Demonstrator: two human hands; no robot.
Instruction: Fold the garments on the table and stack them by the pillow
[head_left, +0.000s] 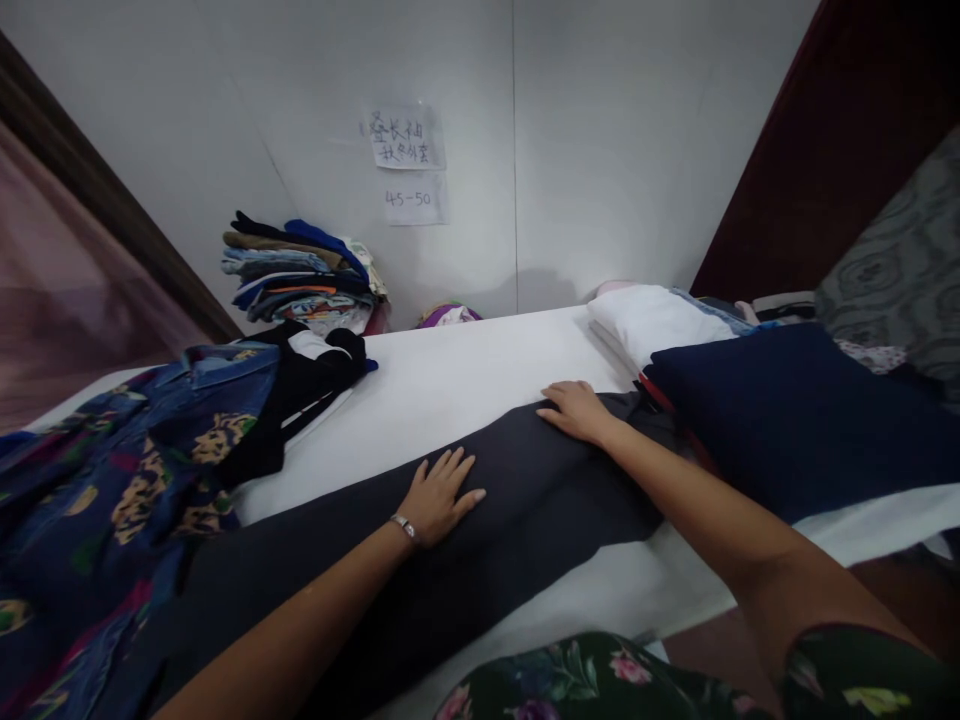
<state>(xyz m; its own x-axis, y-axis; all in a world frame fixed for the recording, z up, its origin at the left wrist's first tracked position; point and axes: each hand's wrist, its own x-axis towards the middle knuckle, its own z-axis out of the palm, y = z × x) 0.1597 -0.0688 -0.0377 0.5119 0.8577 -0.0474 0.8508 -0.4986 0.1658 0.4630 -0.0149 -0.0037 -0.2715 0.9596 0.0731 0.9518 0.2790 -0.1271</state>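
A pair of dark grey trousers (517, 500) lies stretched lengthwise across the white table (450, 380). My left hand (439, 497) rests flat on the middle of the trousers, its fingers spread, with a watch or bracelet at the wrist. Farther right, my right hand (574, 410) lies on the cloth near its upper end, palm down with fingers apart. Neither hand grips anything. The far left end of the trousers meets a patterned denim jacket (150, 460).
Black clothing (315, 380) lies behind the jacket. A tall stack of folded clothes (300, 275) stands by the wall. At right are folded navy garments (795, 410) and white cloth (652, 320). Paper notes (409, 140) hang on the wall.
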